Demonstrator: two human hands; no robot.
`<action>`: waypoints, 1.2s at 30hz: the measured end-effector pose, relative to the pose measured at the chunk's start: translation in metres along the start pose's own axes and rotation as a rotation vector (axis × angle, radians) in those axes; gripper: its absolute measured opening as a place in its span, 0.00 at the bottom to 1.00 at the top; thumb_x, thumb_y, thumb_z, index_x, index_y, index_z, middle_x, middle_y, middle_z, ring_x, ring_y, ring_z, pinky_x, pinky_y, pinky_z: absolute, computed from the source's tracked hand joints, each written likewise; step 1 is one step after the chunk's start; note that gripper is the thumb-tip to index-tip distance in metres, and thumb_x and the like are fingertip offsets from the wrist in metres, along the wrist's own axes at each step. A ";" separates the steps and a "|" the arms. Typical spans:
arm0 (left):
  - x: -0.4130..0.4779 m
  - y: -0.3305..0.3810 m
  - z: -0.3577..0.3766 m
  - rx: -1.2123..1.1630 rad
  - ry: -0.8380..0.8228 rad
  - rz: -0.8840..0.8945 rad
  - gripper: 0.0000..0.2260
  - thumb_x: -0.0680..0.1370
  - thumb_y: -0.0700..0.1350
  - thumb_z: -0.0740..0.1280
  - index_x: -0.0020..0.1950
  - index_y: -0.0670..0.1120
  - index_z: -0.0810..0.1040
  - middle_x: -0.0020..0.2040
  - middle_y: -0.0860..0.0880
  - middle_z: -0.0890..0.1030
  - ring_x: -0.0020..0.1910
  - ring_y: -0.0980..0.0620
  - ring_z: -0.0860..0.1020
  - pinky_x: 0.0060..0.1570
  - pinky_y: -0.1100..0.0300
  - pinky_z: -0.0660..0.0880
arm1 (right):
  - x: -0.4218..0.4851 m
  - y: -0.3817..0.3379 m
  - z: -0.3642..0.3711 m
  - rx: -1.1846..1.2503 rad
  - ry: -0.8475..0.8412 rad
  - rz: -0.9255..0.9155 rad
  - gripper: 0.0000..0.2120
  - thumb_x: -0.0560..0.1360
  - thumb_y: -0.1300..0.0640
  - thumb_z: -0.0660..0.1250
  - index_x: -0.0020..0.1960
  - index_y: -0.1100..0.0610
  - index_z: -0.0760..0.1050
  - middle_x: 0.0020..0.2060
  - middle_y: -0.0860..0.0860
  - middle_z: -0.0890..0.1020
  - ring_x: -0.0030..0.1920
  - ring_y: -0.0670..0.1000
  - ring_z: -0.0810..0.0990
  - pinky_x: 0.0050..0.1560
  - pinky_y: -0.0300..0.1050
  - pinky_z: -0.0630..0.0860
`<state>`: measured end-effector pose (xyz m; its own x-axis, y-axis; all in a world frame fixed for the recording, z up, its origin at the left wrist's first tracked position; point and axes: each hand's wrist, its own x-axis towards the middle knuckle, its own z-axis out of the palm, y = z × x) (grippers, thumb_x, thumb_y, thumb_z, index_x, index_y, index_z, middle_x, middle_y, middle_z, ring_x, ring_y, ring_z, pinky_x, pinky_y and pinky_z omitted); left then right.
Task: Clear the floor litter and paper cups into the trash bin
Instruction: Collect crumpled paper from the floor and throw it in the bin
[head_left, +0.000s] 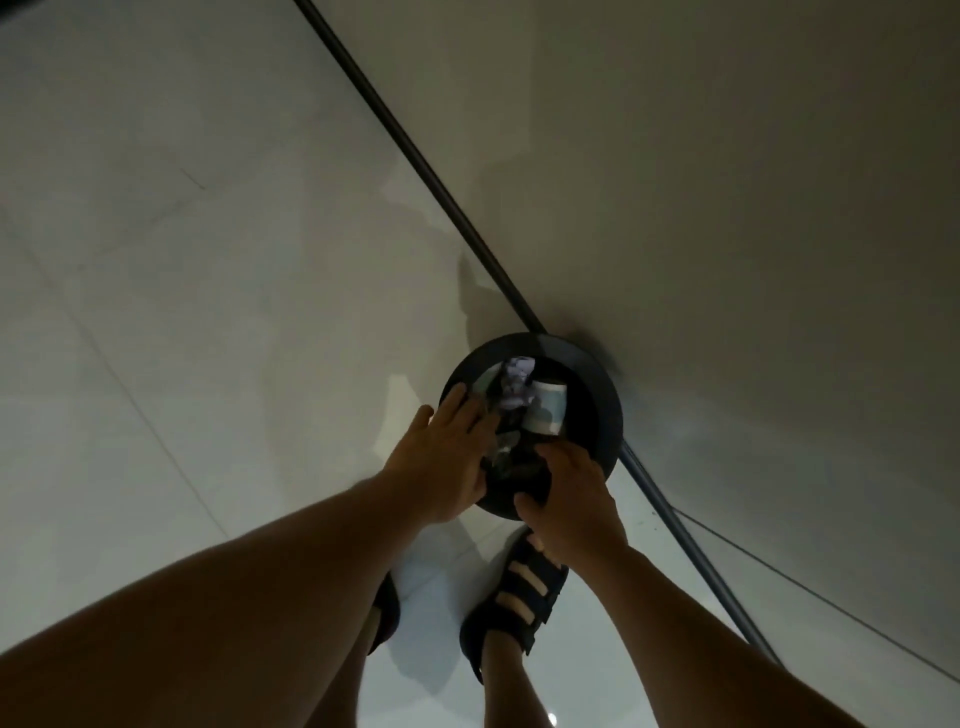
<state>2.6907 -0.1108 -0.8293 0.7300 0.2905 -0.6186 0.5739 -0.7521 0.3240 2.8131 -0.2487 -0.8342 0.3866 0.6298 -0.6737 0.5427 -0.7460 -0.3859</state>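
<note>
Trash bin: a round black trash bin (597, 395) is seen from above, stood on the floor right against the wall, where the dark baseboard meets it.
Bin contents: crumpled paper (514, 387) is seen at the far left of the opening; a paper cup (548, 415), pale with a bluish band, is lodged just to its right. Darker scraps (506, 449) are packed below them, too dim to be told apart.
Left hand: the left hand (447, 460) is laid over the bin's left rim with its fingers straight and spread, nothing being gripped. Its fingertips are placed at the edge of the crumpled paper.
Right hand: the right hand (569, 499) is set on the near rim. Its fingers are curled down into the opening and its thumb is kept on the outside, so that the rim is gripped.
Forearms: both are bare and are stretched from the bottom edge toward the bin.
Feet: a black strapped right sandal (524, 592) is planted just short of the bin. The left sandal (387, 605) is mostly hidden by the left forearm.
Floor: a floor (208, 260) of pale glossy tiles is seen on the left, thin joints showing.
Wall: a plain wall (727, 182) is seen on the right, edged by the baseboard (415, 150) running diagonally.
</note>
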 end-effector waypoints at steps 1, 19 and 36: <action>-0.008 -0.001 -0.004 -0.033 0.002 -0.035 0.32 0.79 0.54 0.61 0.78 0.48 0.50 0.79 0.47 0.50 0.77 0.45 0.42 0.74 0.46 0.53 | -0.008 -0.003 -0.004 0.002 0.001 0.008 0.28 0.73 0.49 0.68 0.71 0.48 0.63 0.68 0.48 0.67 0.67 0.52 0.67 0.60 0.46 0.72; -0.242 0.103 -0.248 -0.045 0.075 -0.032 0.33 0.78 0.57 0.61 0.78 0.46 0.53 0.78 0.45 0.55 0.77 0.44 0.49 0.72 0.46 0.56 | -0.256 -0.156 -0.215 -0.002 0.093 -0.072 0.31 0.73 0.45 0.67 0.72 0.50 0.62 0.69 0.52 0.65 0.69 0.56 0.64 0.64 0.54 0.71; -0.328 0.242 -0.308 0.372 -0.088 0.517 0.33 0.77 0.59 0.60 0.77 0.47 0.54 0.78 0.48 0.55 0.76 0.47 0.51 0.72 0.48 0.57 | -0.505 -0.148 -0.191 0.394 0.552 0.520 0.34 0.74 0.43 0.67 0.76 0.50 0.59 0.74 0.52 0.62 0.72 0.55 0.61 0.69 0.52 0.66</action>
<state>2.7043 -0.2058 -0.3277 0.8359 -0.2018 -0.5105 -0.0225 -0.9417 0.3356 2.6803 -0.4151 -0.3170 0.8782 0.1251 -0.4617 -0.0641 -0.9257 -0.3727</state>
